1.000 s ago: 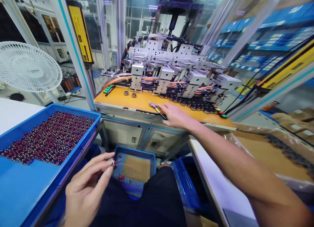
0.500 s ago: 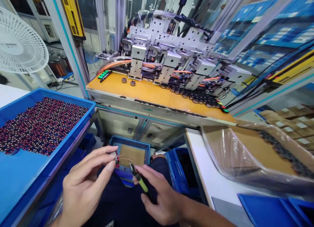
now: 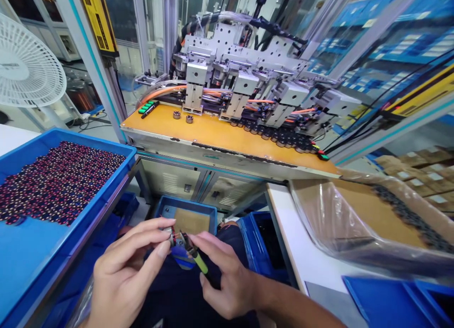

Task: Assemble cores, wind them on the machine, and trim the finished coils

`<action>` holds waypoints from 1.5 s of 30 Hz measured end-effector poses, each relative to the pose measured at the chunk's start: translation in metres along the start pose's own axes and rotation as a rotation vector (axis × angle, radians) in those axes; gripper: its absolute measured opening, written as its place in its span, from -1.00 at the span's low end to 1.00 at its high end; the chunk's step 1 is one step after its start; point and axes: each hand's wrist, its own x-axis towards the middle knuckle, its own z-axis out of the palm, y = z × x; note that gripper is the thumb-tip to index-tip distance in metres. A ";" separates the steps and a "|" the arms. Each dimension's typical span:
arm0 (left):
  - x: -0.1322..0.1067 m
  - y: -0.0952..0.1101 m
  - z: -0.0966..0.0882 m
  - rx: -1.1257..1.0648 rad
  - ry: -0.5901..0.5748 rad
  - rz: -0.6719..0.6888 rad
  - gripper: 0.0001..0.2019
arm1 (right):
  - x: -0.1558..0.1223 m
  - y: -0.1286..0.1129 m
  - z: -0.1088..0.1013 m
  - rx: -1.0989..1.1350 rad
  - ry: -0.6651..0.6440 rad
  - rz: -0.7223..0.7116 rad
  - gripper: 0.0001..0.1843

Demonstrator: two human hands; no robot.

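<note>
Between the thumb and fingers of my left hand [image 3: 129, 269] is a small round wire-wound motor stator [image 3: 171, 235], turned with its thin copper leads to the right. My right hand [image 3: 227, 273] is closed around wire cutters [image 3: 199, 260] with yellow-green and black handles. The cutter jaws lie at the stator's leads, close to its side. Whether the blades are closed on a wire is too small to tell. Both hands are above my lap, over a blue bin [image 3: 213, 219] with a cardboard sheet in it.
A blue tray [image 3: 131, 153] of many stators stands at left. Ahead, a winding machine [image 3: 244, 82] rises behind an orange worktop [image 3: 213, 131] bearing more round parts. At right are a plastic-lined box [image 3: 340, 214] with dark parts and a blue bin [image 3: 376, 295]. A white fan [image 3: 28, 65] stands far left.
My right hand has brought the cutters left and up to the stator. The leads, stretched out to the right before, now lie at the jaws. The left hand has shifted slightly down and right.
</note>
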 end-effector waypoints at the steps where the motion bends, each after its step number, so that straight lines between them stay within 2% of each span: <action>1: 0.000 0.000 0.000 0.000 -0.003 -0.003 -0.81 | 0.000 0.000 0.000 -0.002 0.007 -0.003 -0.29; 12: 0.000 0.000 0.002 -0.038 -0.012 -0.029 -0.83 | -0.012 0.004 0.004 -0.068 0.026 0.024 -0.18; 17: 0.002 -0.002 0.000 -0.038 -0.033 -0.001 -0.80 | -0.010 0.005 0.006 0.162 0.032 0.171 -0.29; 21: 0.007 -0.007 -0.002 -0.013 -0.073 0.184 -0.71 | -0.014 -0.003 -0.002 0.350 0.004 0.292 -0.31; 23: 0.009 -0.011 -0.003 -0.053 -0.056 0.255 -0.64 | -0.019 -0.009 -0.010 0.430 -0.034 0.346 -0.29; 27: 0.009 -0.015 -0.002 -0.210 -0.007 0.231 -0.47 | -0.024 -0.024 -0.026 0.535 -0.121 0.416 -0.24; 32: 0.004 -0.016 0.002 -0.231 -0.002 0.212 -0.44 | -0.019 -0.036 -0.031 0.533 -0.131 0.435 -0.28; 37: -0.001 -0.014 0.003 -0.194 -0.043 0.205 -0.39 | -0.014 -0.035 -0.026 0.503 -0.129 0.433 -0.33; 45: -0.006 -0.013 -0.002 -0.144 -0.068 0.245 -0.38 | -0.006 -0.035 -0.026 0.561 -0.209 0.434 -0.40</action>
